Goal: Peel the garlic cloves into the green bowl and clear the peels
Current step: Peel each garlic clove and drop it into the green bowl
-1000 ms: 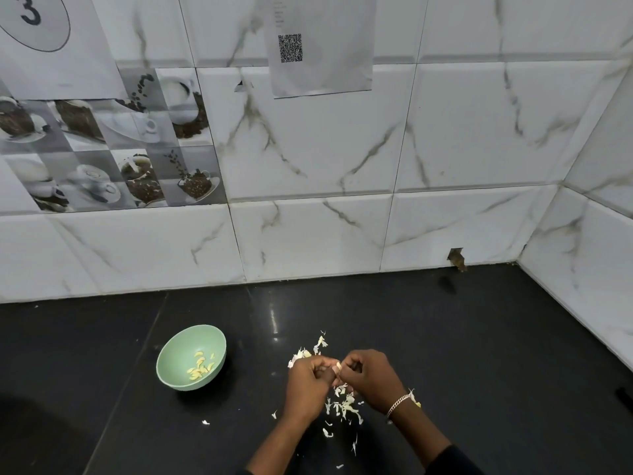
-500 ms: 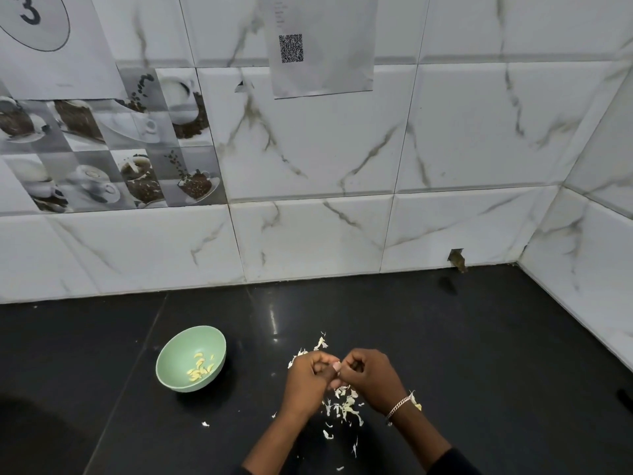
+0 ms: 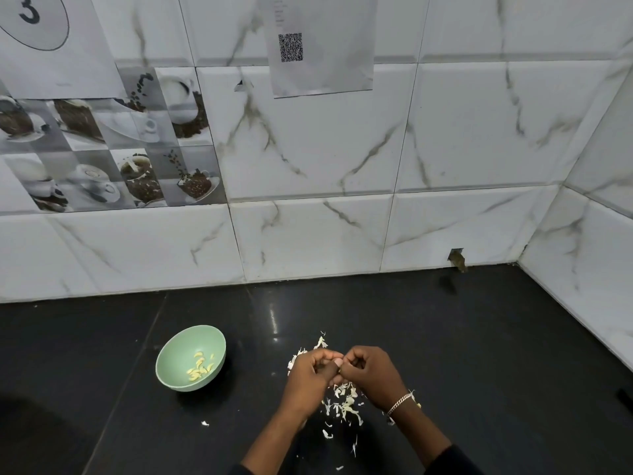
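The green bowl (image 3: pixel 178 354) stands on the black counter (image 3: pixel 479 354), left of my hands, with several peeled yellowish cloves (image 3: pixel 200 366) inside. My left hand (image 3: pixel 310 378) and my right hand (image 3: pixel 373 375) meet above a pile of white garlic peels (image 3: pixel 346 404). The fingers of both hands are curled and pinch a small garlic clove between them; the clove itself is almost fully hidden by the fingers. More peels (image 3: pixel 320 342) lie just beyond the hands.
A white marble-tiled wall (image 3: pixel 308 234) runs along the back and a side wall (image 3: pixel 589 286) closes the right. Stray peel bits (image 3: pixel 205 423) lie on the counter near the bowl. A bracelet (image 3: pixel 399 402) circles my right wrist.
Both hands stay together over the peel pile, with only small finger movements on the clove. The bowl has not moved.
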`<state>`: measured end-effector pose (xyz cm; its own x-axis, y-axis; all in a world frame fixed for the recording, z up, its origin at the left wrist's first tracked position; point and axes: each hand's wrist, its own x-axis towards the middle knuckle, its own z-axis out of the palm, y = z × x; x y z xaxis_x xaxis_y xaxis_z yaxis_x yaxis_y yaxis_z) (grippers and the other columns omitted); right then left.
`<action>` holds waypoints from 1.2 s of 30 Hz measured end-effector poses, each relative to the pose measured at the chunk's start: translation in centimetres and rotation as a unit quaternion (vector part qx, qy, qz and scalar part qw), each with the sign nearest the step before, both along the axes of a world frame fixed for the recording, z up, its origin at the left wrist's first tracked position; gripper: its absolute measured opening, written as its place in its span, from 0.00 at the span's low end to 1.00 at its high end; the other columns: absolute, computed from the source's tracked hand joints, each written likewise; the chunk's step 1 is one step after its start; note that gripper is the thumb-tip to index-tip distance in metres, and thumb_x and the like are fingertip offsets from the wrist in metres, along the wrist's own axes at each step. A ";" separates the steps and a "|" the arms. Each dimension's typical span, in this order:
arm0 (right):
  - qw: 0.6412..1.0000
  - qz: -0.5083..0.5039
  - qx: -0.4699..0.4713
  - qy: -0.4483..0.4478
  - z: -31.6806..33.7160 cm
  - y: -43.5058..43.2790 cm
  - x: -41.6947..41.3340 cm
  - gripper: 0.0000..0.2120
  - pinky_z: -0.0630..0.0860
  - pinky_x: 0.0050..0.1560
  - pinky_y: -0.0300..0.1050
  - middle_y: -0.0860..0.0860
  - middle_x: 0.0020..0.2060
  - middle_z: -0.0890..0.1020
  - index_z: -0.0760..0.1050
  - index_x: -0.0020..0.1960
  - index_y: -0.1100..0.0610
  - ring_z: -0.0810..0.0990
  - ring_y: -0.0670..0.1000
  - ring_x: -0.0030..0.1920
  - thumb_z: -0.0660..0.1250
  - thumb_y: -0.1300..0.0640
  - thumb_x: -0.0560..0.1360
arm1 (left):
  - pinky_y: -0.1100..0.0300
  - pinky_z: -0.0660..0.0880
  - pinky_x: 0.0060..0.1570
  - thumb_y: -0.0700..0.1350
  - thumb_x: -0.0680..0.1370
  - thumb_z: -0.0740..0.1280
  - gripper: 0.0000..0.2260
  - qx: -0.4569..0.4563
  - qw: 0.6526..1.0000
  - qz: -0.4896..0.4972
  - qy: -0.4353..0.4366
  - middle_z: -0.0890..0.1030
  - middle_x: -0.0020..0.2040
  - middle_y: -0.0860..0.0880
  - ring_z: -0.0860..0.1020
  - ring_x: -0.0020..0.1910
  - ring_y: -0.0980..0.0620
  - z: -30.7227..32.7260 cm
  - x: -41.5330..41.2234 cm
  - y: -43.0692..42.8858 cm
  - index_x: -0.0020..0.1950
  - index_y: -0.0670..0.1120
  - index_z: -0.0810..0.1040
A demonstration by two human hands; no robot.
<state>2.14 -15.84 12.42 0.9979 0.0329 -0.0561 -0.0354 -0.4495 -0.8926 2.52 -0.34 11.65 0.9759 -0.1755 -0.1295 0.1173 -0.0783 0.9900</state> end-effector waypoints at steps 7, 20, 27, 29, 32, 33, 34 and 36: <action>1.000 0.012 -0.002 -0.005 0.5 0.3 -0.3 0.08 0.69 0.33 0.36 0.46 0.30 0.85 0.79 0.36 0.60 0.74 0.39 0.29 0.72 0.59 0.73 | 0.60 0.80 0.43 0.35 0.79 0.69 0.06 0.024 1.000 0.006 -0.001 0.84 0.38 0.47 0.85 0.37 0.51 0.2 0.5 0.5 0.53 0.42 0.82; 0.998 -0.063 0.011 -0.003 -0.1 0.9 -0.2 0.09 0.67 0.29 0.38 0.48 0.23 0.78 0.77 0.31 0.56 0.71 0.41 0.24 0.70 0.59 0.70 | 0.58 0.82 0.46 0.30 0.80 0.61 0.12 -0.009 0.999 0.046 -0.010 0.85 0.38 0.47 0.86 0.41 0.45 -0.7 0.4 0.5 0.51 0.41 0.83; 0.998 -0.059 0.020 -0.009 0.3 0.9 -0.3 0.08 0.68 0.28 0.36 0.48 0.23 0.79 0.79 0.34 0.60 0.72 0.41 0.22 0.70 0.61 0.72 | 0.54 0.82 0.48 0.34 0.79 0.67 0.05 -0.103 0.993 0.058 0.028 0.84 0.42 0.33 0.85 0.45 0.39 -1.4 0.6 0.6 0.50 0.37 0.84; 0.998 -0.056 0.026 -0.007 0.4 0.9 -0.4 0.08 0.68 0.27 0.36 0.48 0.23 0.79 0.79 0.35 0.61 0.72 0.41 0.22 0.70 0.61 0.72 | 0.57 0.81 0.44 0.32 0.77 0.70 0.03 -0.126 0.989 0.061 0.039 0.83 0.40 0.32 0.84 0.43 0.38 -1.4 0.5 0.7 0.49 0.35 0.83; 0.998 -0.056 0.032 -0.005 0.1 0.8 -0.2 0.08 0.68 0.28 0.37 0.48 0.23 0.78 0.78 0.35 0.61 0.72 0.41 0.22 0.70 0.62 0.72 | 0.59 0.81 0.44 0.30 0.77 0.68 0.05 -0.170 0.981 0.065 0.070 0.84 0.45 0.33 0.85 0.47 0.38 -1.5 0.4 0.9 0.53 0.32 0.81; 0.998 -0.060 0.032 -0.004 -0.1 0.7 -0.1 0.08 0.68 0.28 0.38 0.49 0.23 0.78 0.78 0.34 0.60 0.72 0.42 0.23 0.70 0.61 0.72 | 0.58 0.82 0.46 0.30 0.78 0.68 0.06 -0.187 0.977 0.066 0.082 0.85 0.47 0.33 0.85 0.48 0.38 -1.5 0.4 1.0 0.54 0.32 0.80; 0.997 -0.065 0.032 -0.002 -0.3 0.5 0.0 0.09 0.67 0.28 0.39 0.49 0.23 0.78 0.77 0.33 0.58 0.72 0.42 0.23 0.69 0.59 0.73 | 0.57 0.83 0.48 0.29 0.78 0.67 0.07 -0.204 0.972 0.070 0.095 0.85 0.48 0.33 0.85 0.49 0.39 -1.5 0.4 1.1 0.55 0.32 0.79; 0.997 -0.076 0.030 0.007 -0.8 0.0 0.3 0.11 0.67 0.28 0.39 0.51 0.23 0.78 0.76 0.32 0.56 0.73 0.44 0.24 0.68 0.57 0.74 | 0.57 0.83 0.50 0.29 0.78 0.67 0.09 -0.231 0.963 0.077 0.118 0.85 0.51 0.34 0.85 0.51 0.39 -1.5 0.3 1.3 0.57 0.33 0.79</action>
